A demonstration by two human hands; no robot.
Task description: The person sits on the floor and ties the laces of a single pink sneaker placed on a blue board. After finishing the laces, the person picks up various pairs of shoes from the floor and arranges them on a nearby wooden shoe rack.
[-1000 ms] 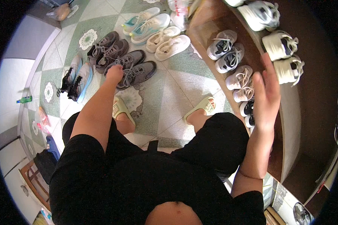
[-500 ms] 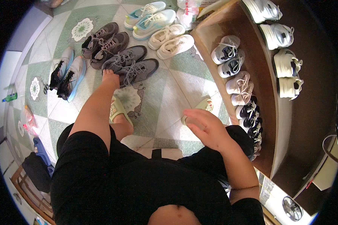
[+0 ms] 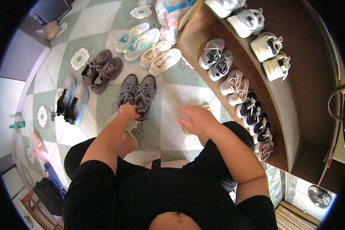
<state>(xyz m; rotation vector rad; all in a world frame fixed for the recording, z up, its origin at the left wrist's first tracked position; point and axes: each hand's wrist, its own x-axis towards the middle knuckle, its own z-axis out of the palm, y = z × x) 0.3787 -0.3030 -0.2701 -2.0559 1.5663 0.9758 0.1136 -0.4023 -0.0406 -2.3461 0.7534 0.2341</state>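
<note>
A pair of grey lace-up sneakers (image 3: pixel 146 92) stands side by side on the tiled floor, toes pointing away from me. My left hand (image 3: pixel 129 111) is closed round the heel end of the pair; some fingertips are hidden by the shoes. Over the green slipper on my right foot, my right hand (image 3: pixel 197 120) hovers with fingers apart and nothing in it. Left of the grey pair sit dark brown sneakers (image 3: pixel 102 72). Farther left are light sneakers with black heels and blue soles (image 3: pixel 74 101). Beyond stand white-and-blue sneakers (image 3: pixel 141 45) and cream sneakers (image 3: pixel 165 62).
On my right a brown wooden shoe rack (image 3: pixel 285 126) holds several pairs on two levels, including grey-white sneakers (image 3: pixel 215 57) and pale pink sneakers (image 3: pixel 235 86). Plastic bags (image 3: pixel 170 19) lie at its far end. A green bottle (image 3: pixel 17 125) and dark blue slippers (image 3: pixel 53 176) are at the left.
The grey sneakers have turned from pointing rightward to pointing away from me, and now stand apart from the brown pair. My left hand moved with them; my right hand stays raised and open.
</note>
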